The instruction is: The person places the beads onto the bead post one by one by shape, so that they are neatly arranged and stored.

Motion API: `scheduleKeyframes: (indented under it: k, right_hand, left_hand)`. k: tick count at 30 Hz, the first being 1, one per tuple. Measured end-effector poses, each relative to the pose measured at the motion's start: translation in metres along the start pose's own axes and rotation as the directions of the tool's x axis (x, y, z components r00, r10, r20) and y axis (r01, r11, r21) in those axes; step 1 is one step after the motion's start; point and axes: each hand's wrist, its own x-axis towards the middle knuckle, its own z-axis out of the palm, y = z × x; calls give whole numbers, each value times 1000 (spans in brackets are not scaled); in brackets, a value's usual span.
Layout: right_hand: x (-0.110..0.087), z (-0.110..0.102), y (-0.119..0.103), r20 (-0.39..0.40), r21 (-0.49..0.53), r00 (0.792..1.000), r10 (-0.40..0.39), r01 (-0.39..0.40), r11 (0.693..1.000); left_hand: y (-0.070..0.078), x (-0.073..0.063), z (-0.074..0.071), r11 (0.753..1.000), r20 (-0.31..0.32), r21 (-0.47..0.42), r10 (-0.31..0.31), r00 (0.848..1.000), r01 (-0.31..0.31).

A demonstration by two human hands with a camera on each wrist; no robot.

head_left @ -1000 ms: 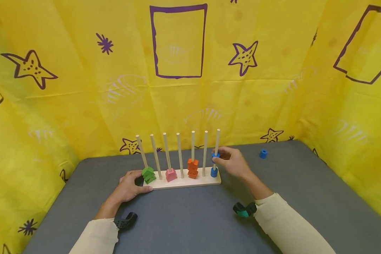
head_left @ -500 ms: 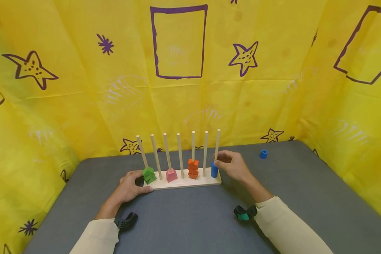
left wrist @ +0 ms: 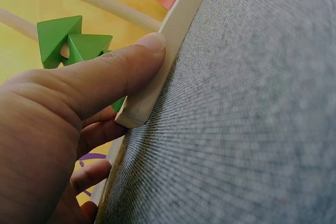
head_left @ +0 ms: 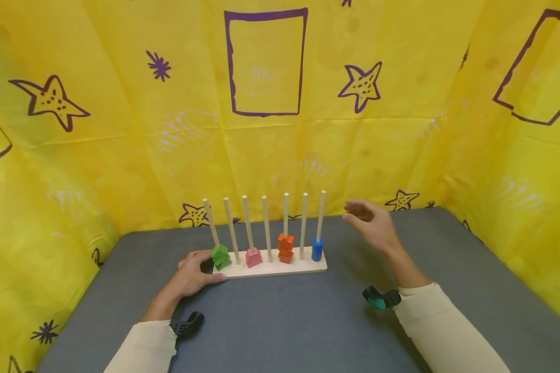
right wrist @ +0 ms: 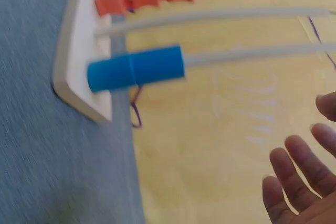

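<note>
A wooden peg board (head_left: 303, 266) with several upright pegs stands on the table. My left hand (head_left: 192, 273) grips its left end; in the left wrist view the thumb (left wrist: 123, 69) lies along the board's front edge and other fingers curl behind. Green triangular beads (head_left: 221, 258) sit on the leftmost peg. A pink bead (head_left: 254, 257) and a stack of orange beads (head_left: 285, 248) are on pegs farther right. Two blue cylinder beads (right wrist: 135, 69) fill the bottom of the rightmost peg. My right hand (head_left: 377, 229) hovers right of the board, fingers loosely bent around nothing.
The dark grey table (head_left: 280, 321) has a yellow patterned cloth (head_left: 266, 145) hanging behind and at both sides. A sliver of another blue bead (head_left: 394, 224) shows past my right hand, which hides the remainder. Both wrists wear black bands (head_left: 190, 324).
The upper blue bead slid down the rightmost peg onto the lower one. My right hand let go and moved right, over the loose blue bead. The left hand stayed on the board.
</note>
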Motion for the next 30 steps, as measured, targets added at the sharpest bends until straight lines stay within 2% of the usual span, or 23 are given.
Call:
scheduleKeyframes:
  k: [7,10,14,22,27,30]
  right_hand:
    - [5,-30,14,-155,-38,987,-39,34,999]
    - [7,-40,24,-224,-64,974,-16,2,998]
    - [9,-51,39,-278,-66,959,52,-73,995]
    - [11,-62,62,-264,-55,943,205,-227,972]
    - [11,-64,80,-203,-40,931,303,-317,948]
    - [10,-64,90,-167,-27,916,364,-373,928]
  left_hand:
    - [3,-1,-1,1000,1,-7,9,1000,-9]
    - [3,-1,-1,1000,-2,-3,17,1000,-17]
    - [3,-1,0,1000,0,-7,7,1000,-7]
    - [2,-1,-1,1000,-5,1,0,1000,0]
    - [1,-2,-1,1000,-1,1,-19,1000,19]
    - [1,-2,-1,1000,-3,-5,-25,1000,25]
